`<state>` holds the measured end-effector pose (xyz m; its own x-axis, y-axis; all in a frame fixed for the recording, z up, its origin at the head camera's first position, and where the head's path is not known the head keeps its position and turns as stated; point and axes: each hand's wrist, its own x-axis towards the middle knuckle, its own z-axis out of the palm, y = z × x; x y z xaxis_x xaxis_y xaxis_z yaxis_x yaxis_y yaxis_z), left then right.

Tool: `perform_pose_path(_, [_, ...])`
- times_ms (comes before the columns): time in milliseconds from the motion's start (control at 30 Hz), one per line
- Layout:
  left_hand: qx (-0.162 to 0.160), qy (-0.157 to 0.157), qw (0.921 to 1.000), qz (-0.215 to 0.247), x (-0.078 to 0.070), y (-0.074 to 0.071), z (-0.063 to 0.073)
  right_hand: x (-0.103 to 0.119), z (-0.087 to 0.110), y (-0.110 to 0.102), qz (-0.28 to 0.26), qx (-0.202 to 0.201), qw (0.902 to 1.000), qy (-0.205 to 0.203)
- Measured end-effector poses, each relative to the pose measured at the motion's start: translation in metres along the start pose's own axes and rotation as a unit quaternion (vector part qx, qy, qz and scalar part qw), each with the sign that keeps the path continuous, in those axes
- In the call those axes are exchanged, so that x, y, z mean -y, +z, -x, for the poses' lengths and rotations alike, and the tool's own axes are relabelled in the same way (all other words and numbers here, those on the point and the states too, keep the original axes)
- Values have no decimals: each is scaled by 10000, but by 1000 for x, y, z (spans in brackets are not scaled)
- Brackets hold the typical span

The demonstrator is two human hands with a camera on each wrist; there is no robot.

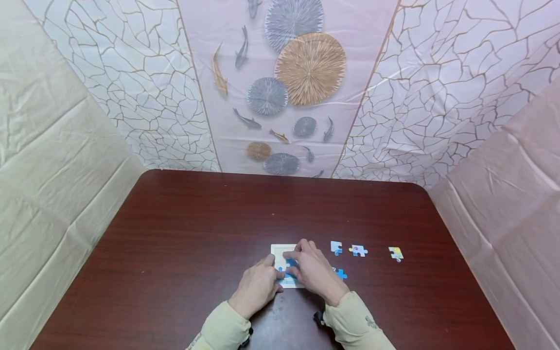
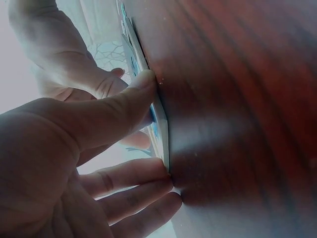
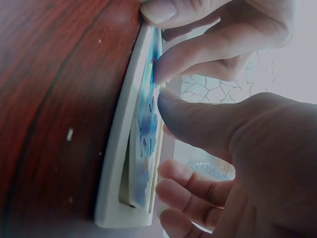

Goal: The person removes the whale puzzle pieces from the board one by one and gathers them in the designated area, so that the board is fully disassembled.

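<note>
A small white puzzle tray (image 1: 277,249) lies under both hands, with blue jigsaw pieces (image 1: 290,263) inside it. My left hand (image 1: 255,287) grips the tray at its near left corner. Its thumb is on the near edge, its index finger bends over the pieces, and the other fingertips rest at the side. Reaching across from the right, my right hand (image 1: 317,272) touches the pieces with its thumb, the fingers spread over the tray. In the right wrist view, the joined pieces (image 3: 147,121) sit tilted, their near right end raised above the tray floor.
To the right of the tray lie loose jigsaw pieces: a white and blue one (image 1: 336,248), a mostly white one (image 1: 358,251), a yellow one (image 1: 395,253) farther off, and blue ones (image 1: 340,274) beside the right wrist. The brown table (image 1: 188,233) meets patterned cloth walls behind.
</note>
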<state>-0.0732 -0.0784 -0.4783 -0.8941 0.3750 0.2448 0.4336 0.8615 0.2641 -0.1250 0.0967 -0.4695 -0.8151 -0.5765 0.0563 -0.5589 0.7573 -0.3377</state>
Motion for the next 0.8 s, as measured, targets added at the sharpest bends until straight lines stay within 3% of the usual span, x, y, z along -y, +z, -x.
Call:
perform_pose_path(300, [-96, 36, 9999, -69, 0, 1, 0, 1, -3, 1, 27, -65, 9999, -86])
perform_pose_path(800, [49, 0, 10000, 67, 1, 1, 0, 3, -6, 3, 113, -29, 9999, 103])
